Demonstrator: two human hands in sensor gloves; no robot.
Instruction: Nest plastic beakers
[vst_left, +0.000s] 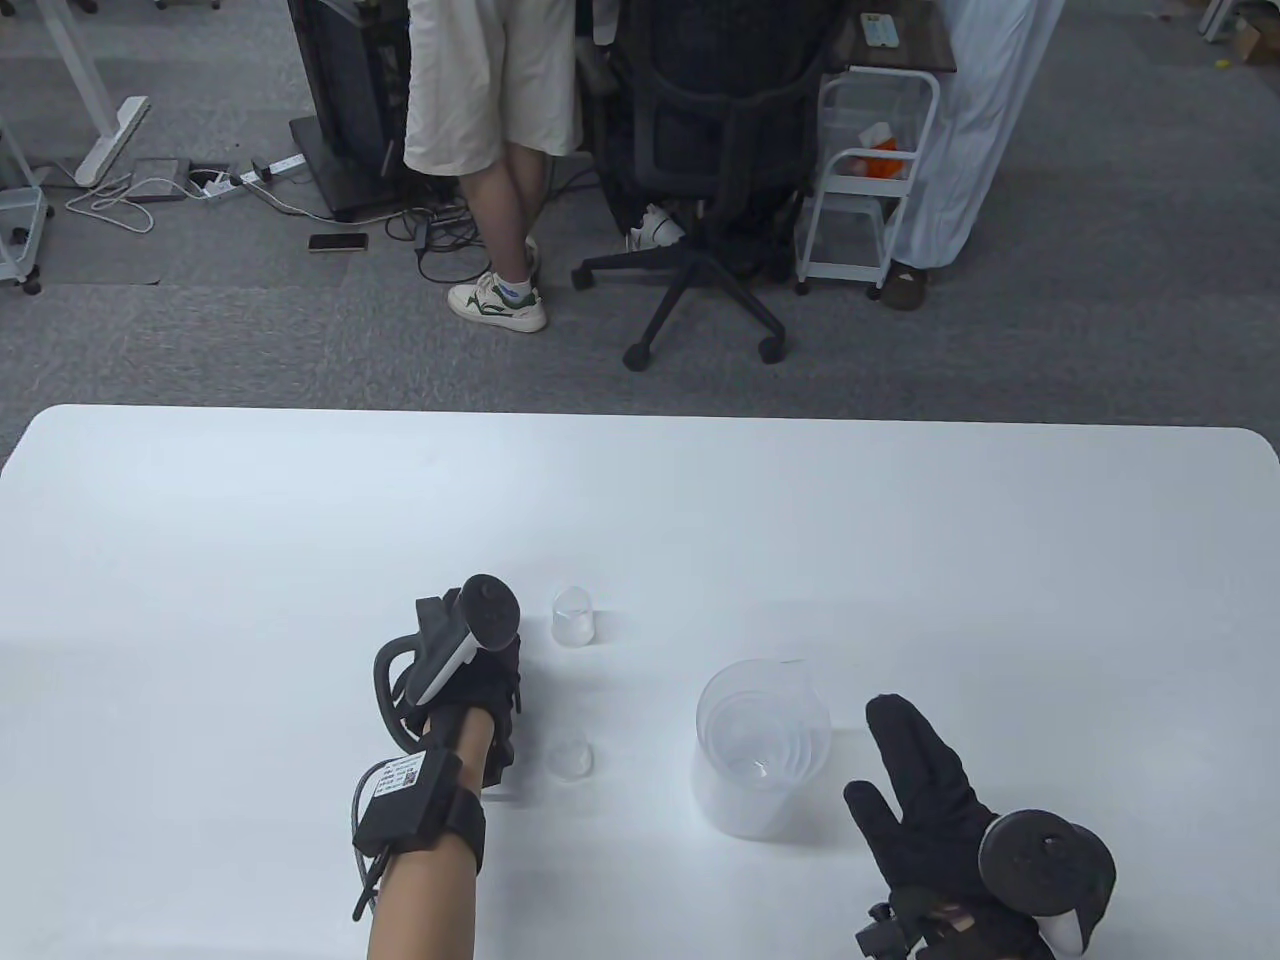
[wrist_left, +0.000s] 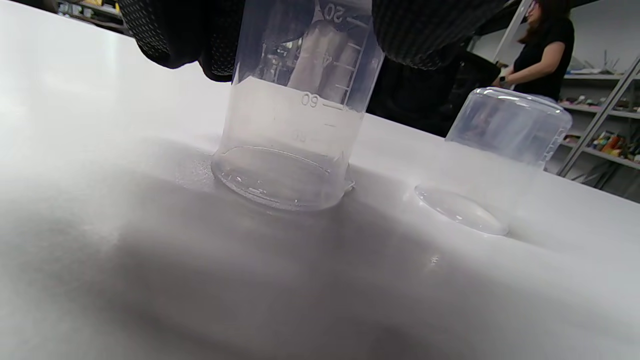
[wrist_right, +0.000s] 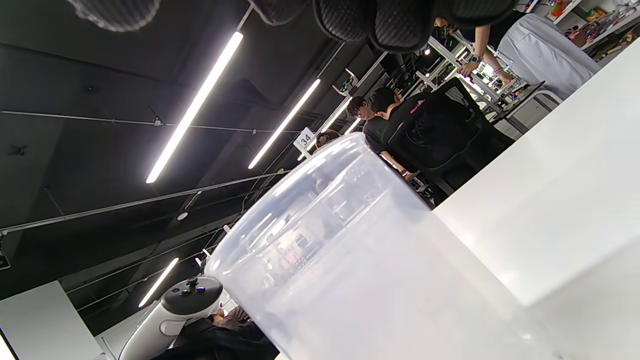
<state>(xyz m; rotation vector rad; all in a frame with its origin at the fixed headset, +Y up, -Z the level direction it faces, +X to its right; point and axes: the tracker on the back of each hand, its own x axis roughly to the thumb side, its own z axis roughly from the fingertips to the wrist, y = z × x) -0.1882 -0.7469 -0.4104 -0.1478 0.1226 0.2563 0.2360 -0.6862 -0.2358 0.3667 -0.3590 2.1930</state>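
Observation:
A large clear beaker (vst_left: 760, 790) stands upright on the white table (vst_left: 300, 520) with smaller beakers nested inside; it fills the right wrist view (wrist_right: 360, 280). My right hand (vst_left: 915, 790) lies open just right of it, fingers spread, not touching it. My left hand (vst_left: 470, 700) grips a small graduated beaker (wrist_left: 295, 135) by its upturned base; it stands upside down, rim on the table, and the hand hides it in the table view. Two more small clear beakers (vst_left: 574, 614) (vst_left: 571, 758) sit right of the left hand. One upside-down beaker (wrist_left: 505, 130) shows in the left wrist view.
Beyond the table's far edge are a black office chair (vst_left: 715, 180), a white cart (vst_left: 865, 180) and two standing people (vst_left: 500, 150). The table's far edge (vst_left: 640, 415) runs across the middle of the table view.

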